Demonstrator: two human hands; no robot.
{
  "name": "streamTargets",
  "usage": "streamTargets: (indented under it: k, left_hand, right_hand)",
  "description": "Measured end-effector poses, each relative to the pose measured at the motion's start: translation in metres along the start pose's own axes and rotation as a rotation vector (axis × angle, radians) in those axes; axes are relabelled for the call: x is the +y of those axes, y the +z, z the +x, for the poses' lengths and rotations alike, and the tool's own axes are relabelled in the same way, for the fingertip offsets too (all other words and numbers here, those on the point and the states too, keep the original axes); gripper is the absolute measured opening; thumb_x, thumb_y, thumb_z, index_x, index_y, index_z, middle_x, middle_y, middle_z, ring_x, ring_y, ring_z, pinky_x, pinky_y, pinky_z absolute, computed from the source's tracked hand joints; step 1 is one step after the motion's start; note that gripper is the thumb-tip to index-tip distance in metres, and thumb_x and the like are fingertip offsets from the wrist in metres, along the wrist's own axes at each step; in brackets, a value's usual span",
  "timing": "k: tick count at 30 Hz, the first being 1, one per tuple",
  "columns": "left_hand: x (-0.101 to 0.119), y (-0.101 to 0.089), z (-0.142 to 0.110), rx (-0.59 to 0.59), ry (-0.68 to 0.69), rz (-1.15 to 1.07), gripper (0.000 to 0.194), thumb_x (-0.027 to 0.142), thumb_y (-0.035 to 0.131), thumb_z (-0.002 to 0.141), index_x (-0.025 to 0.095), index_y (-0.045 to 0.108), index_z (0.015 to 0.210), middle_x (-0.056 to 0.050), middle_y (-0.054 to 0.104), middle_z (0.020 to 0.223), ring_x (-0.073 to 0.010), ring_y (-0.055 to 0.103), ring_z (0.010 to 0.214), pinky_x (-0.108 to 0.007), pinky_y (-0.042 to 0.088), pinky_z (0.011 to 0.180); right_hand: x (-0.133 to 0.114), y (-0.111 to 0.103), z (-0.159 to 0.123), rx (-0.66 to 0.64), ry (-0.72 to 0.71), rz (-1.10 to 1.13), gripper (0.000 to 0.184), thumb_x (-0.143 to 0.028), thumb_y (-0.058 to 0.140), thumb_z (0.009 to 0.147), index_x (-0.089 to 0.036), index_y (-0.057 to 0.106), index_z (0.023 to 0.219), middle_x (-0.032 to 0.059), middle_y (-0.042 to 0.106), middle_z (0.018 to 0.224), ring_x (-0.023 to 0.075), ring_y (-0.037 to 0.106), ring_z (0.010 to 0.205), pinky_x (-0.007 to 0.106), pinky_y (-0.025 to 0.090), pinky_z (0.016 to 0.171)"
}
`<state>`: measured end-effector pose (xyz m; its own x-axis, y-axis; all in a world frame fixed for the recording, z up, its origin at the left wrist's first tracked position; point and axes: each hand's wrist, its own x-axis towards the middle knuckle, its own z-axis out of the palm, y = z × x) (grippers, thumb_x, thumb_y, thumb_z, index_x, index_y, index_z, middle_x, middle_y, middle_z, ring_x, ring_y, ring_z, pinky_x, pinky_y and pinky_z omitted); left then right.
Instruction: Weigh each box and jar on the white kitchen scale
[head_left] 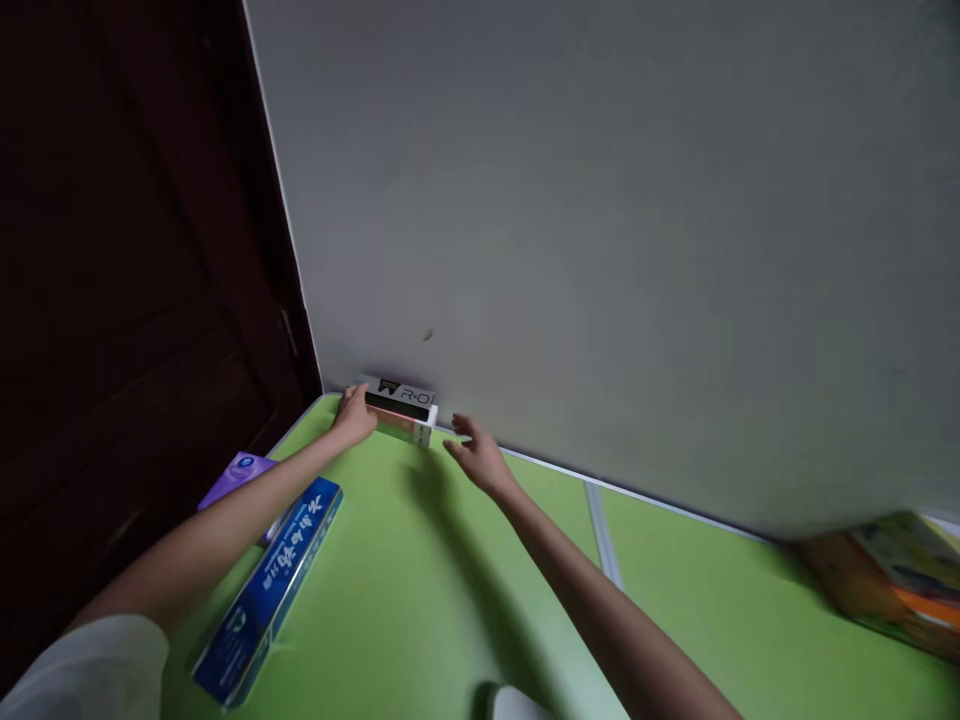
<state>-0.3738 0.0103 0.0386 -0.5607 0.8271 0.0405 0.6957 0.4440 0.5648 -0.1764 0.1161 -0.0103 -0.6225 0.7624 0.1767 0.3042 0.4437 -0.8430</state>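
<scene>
At the far left corner of the green table, a small grey and black box (409,396) with pale lettering stands against the wall, by a white and orange box (397,423) below its front edge. Whether the two are separate boxes is hard to tell. My left hand (354,415) is closed around their left end, its thumb across the front. Just off the right end hovers my right hand (480,458), open, fingers apart and holding nothing. Under my left forearm lie a long blue toothpaste box (274,590) and a purple packet (234,480), partly covered.
A grey wall (600,250) runs along the table's back edge, and a dark door (112,250) stands at the left. A colourful box (892,580), blurred, lies at the far right. Part of a white object (517,704) shows at the bottom edge. A pale seam (602,535) crosses the green table (390,600).
</scene>
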Motion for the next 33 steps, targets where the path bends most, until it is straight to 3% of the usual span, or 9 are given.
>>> streamTargets:
  k: [3, 7, 10, 13, 17, 21, 24, 28, 33]
  left_hand:
    - [-0.030, -0.018, 0.040, 0.017, 0.038, 0.078, 0.075, 0.004, 0.055, 0.072, 0.014, 0.032, 0.142, -0.019, 0.035, 0.147, -0.0318, 0.033, 0.138, -0.044, 0.027, 0.114]
    - [-0.051, -0.027, 0.075, -0.126, 0.163, 0.164, 0.065, 0.004, 0.061, 0.067, 0.016, 0.047, 0.130, -0.013, 0.045, 0.143, -0.0274, 0.040, 0.134, -0.034, 0.032, 0.109]
    - [-0.056, -0.032, 0.087, -0.231, 0.218, 0.219, 0.049, 0.005, 0.063, 0.065, 0.020, 0.059, 0.112, -0.008, 0.064, 0.117, -0.0256, 0.056, 0.115, -0.034, 0.042, 0.098]
    - [-0.047, -0.042, 0.076, -0.269, 0.293, 0.260, 0.036, 0.010, 0.067, 0.063, 0.020, 0.062, 0.097, -0.006, 0.065, 0.106, -0.0273, 0.056, 0.108, -0.036, 0.043, 0.093]
    - [-0.017, -0.052, 0.007, -0.289, 0.436, 0.240, 0.046, 0.018, 0.070, 0.062, 0.020, 0.058, 0.106, -0.008, 0.059, 0.117, -0.0276, 0.053, 0.112, -0.035, 0.042, 0.095]
    - [0.018, -0.045, -0.102, -0.395, 0.483, 0.090, 0.043, 0.026, 0.070, 0.064, 0.023, 0.058, 0.105, -0.006, 0.060, 0.110, -0.0265, 0.057, 0.103, -0.036, 0.046, 0.088]
    - [0.036, -0.028, -0.177, -0.510, 0.449, -0.020, 0.038, 0.027, 0.067, 0.068, 0.026, 0.059, 0.105, -0.005, 0.062, 0.108, -0.0266, 0.058, 0.101, -0.039, 0.047, 0.087]
    - [0.045, 0.007, -0.240, -0.634, 0.417, -0.090, 0.042, 0.026, 0.064, 0.073, 0.025, 0.056, 0.115, -0.007, 0.061, 0.119, -0.0270, 0.055, 0.113, -0.044, 0.045, 0.096]
    - [0.042, 0.048, -0.265, -0.665, 0.378, -0.104, 0.040, 0.024, 0.065, 0.074, 0.023, 0.057, 0.114, -0.007, 0.061, 0.119, -0.0264, 0.056, 0.113, -0.046, 0.047, 0.097]
  right_hand:
    - [-0.006, 0.013, 0.044, 0.011, -0.058, -0.106, 0.054, -0.017, 0.063, 0.077, -0.016, 0.050, 0.130, 0.0180, 0.057, 0.131, 0.0289, 0.054, 0.121, 0.051, 0.046, 0.097]
    - [-0.009, 0.024, 0.076, -0.051, -0.114, -0.230, 0.059, -0.011, 0.069, 0.067, -0.011, 0.055, 0.124, 0.0186, 0.062, 0.122, 0.0316, 0.055, 0.118, 0.050, 0.042, 0.101]
    - [-0.011, 0.027, 0.079, -0.087, -0.141, -0.279, 0.052, -0.011, 0.068, 0.069, -0.011, 0.058, 0.120, 0.0172, 0.064, 0.116, 0.0309, 0.057, 0.112, 0.049, 0.044, 0.097]
    - [-0.015, 0.014, 0.056, -0.083, -0.174, -0.298, 0.049, -0.015, 0.065, 0.075, -0.015, 0.056, 0.123, 0.0146, 0.063, 0.117, 0.0288, 0.056, 0.113, 0.047, 0.046, 0.096]
    - [-0.023, -0.032, -0.023, -0.069, -0.216, -0.257, 0.047, -0.022, 0.062, 0.079, -0.020, 0.053, 0.126, 0.0122, 0.063, 0.118, 0.0280, 0.058, 0.110, 0.047, 0.048, 0.094]
    - [-0.032, -0.088, -0.145, -0.111, -0.099, -0.201, 0.052, -0.031, 0.062, 0.082, -0.030, 0.049, 0.132, 0.0091, 0.062, 0.124, 0.0282, 0.060, 0.108, 0.045, 0.052, 0.090]
    - [-0.036, -0.117, -0.234, -0.119, -0.026, -0.212, 0.053, -0.032, 0.063, 0.082, -0.032, 0.048, 0.133, 0.0092, 0.062, 0.122, 0.0286, 0.060, 0.108, 0.043, 0.052, 0.089]
    - [-0.027, -0.128, -0.319, -0.105, 0.051, -0.208, 0.054, -0.030, 0.061, 0.085, -0.034, 0.043, 0.135, 0.0092, 0.061, 0.119, 0.0286, 0.059, 0.109, 0.044, 0.052, 0.089]
    - [-0.001, -0.113, -0.358, -0.068, 0.131, -0.138, 0.051, -0.024, 0.058, 0.085, -0.030, 0.045, 0.134, 0.0096, 0.060, 0.122, 0.0288, 0.057, 0.113, 0.048, 0.051, 0.092]
